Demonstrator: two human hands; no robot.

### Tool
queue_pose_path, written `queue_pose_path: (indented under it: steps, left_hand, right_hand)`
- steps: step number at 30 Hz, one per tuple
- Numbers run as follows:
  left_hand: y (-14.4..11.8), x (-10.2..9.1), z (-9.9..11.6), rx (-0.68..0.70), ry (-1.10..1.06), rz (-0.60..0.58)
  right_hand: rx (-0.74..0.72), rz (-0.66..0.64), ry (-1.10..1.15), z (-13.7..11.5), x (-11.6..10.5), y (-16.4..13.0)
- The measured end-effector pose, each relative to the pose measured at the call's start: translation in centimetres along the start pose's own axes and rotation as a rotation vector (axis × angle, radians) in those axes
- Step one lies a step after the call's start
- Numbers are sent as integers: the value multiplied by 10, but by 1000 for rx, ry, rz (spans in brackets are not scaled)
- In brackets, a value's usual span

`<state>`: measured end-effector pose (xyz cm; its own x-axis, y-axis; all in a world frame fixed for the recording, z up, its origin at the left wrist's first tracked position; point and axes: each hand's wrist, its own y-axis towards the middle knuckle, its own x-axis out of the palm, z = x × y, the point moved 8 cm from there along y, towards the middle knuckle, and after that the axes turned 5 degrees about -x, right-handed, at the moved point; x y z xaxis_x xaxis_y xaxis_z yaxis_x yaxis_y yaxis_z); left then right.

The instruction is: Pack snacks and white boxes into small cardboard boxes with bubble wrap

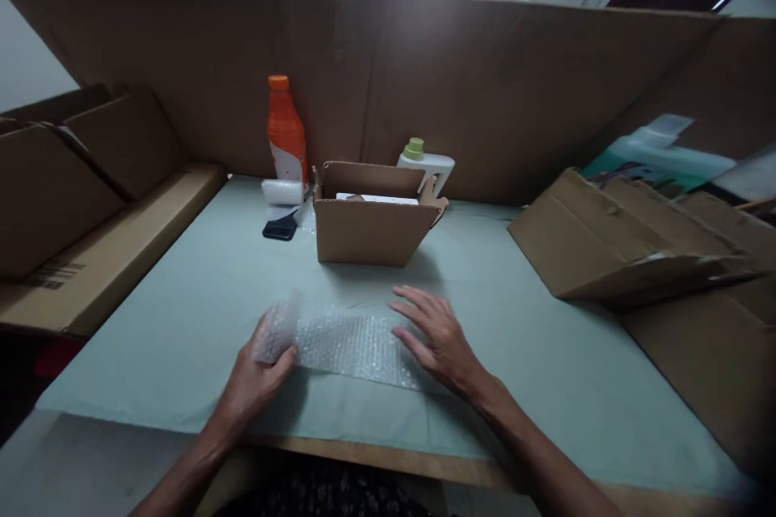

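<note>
A strip of clear bubble wrap [352, 342] lies across the cloth near the table's front edge. Its left end is lifted and curled over in my left hand [258, 376], whose thumb and fingers grip it; whether anything sits inside the curl I cannot tell. Over the strip's right end is my right hand [433, 331], fingers apart and holding nothing. An open cardboard box [367, 233] stands just beyond the strip, with something white showing inside.
Behind the box stand an orange bottle [284, 129] and a white bottle with a green cap [415, 149]. A bubble-wrap roll [283, 192] lies near a black object [280, 228]. Cardboard boxes [575, 234] flank the right, others [54, 194] the left. A tall cardboard panel [485, 89] closes the back.
</note>
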<state>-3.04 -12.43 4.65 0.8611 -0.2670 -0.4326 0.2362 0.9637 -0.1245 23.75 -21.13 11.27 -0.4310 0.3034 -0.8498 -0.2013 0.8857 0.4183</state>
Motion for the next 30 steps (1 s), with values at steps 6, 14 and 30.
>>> queue_pose_path:
  steps: [6,14,30]
  left_hand:
    - [-38,-92,-12,-8,351,292]
    - [-16,30,39,617,637,-37]
    - [-9,-20,9,525,754,281]
  right_hand:
    - [149,129,-127,27,-18,-63]
    - [-146,-309,103,-72,74,9]
    - [368,-89,-165,70,1,-80]
